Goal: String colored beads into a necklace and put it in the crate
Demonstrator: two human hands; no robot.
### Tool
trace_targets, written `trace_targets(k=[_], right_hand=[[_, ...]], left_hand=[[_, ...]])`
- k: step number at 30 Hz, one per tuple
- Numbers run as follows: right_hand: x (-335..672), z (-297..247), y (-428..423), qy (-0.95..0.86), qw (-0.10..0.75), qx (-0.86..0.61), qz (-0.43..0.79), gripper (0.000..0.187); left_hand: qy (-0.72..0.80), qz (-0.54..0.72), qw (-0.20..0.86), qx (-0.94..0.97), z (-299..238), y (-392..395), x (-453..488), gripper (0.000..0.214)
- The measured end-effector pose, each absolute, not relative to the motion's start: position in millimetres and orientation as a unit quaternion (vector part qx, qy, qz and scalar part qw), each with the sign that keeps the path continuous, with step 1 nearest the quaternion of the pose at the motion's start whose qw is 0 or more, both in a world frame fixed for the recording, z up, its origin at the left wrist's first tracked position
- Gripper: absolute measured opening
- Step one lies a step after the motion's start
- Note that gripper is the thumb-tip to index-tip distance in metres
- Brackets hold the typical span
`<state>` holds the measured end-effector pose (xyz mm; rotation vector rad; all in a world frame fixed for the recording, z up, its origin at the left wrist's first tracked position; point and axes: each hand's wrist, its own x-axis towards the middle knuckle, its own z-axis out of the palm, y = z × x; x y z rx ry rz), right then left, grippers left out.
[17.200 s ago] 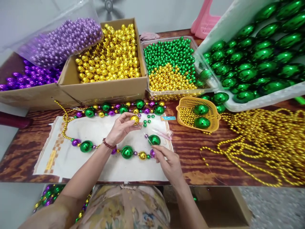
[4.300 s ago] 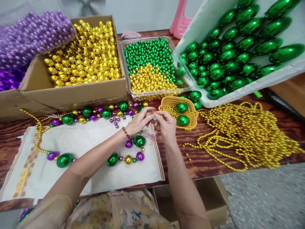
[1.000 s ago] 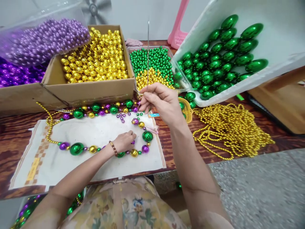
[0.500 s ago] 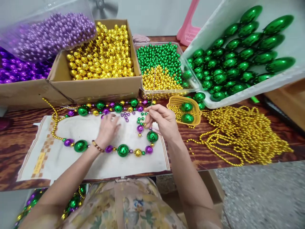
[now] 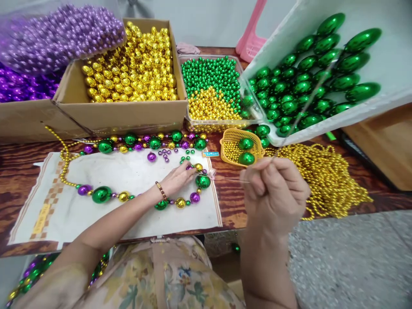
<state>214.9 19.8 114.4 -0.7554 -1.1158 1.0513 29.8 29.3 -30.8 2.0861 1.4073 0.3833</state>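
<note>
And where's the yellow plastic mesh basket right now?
In the head view, right of centre: the basket sits on the brown wooden table between a small blue label and a heap of golden bead strands.

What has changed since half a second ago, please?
The right hand has swung right with the needle; the left hand has moved right to the front bead strand, leaving a purple ball loose on the cloth. The yellow basket stayed put.

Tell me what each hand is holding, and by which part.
The right hand pinches a long needle by its lower end. The left hand is at the end of the beaded strand; whether it grips it cannot be told.
</note>
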Motion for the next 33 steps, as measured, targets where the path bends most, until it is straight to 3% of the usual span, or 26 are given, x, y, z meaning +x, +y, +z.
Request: trace_targets(k=[6, 13, 26, 29, 33], right_hand=[[214.0, 137.2, -4.4, -0.482, 0.714, -0.357, 0.363, 0.011], [240.9, 132.6, -11.3, -0.478, 0.712, -0.386, 0.338, 0.009], [275.5, 63.2, -31.6, -0.481, 0.543, -0.431, 0.537, 0.018], [267.4, 44.1, -37.2, -0.425, 0.565, -0.403, 0.581, 0.009], [250.0, 23.7, -45.1, -0.360, 0.597, -0.380, 0.608, 0.011]], left_hand=[[0.497, 0.178, 0.312, 0.790, -22.4, 30.7, 36.7, 0.034], [0.525, 0.152, 0.308, 0.779, -42.8, 28.7, 25.4, 0.034], [0.493, 0.024, 0.206, 0.845, 4.3, 35.8, 11.3, 0.047], [0.488, 0.066, 0.170, 0.854, 27.1, 69.3, 46.0, 0.037], [0.453, 0.062, 0.187, 0.870, 35.5, 125.7, 127.9, 0.034]])
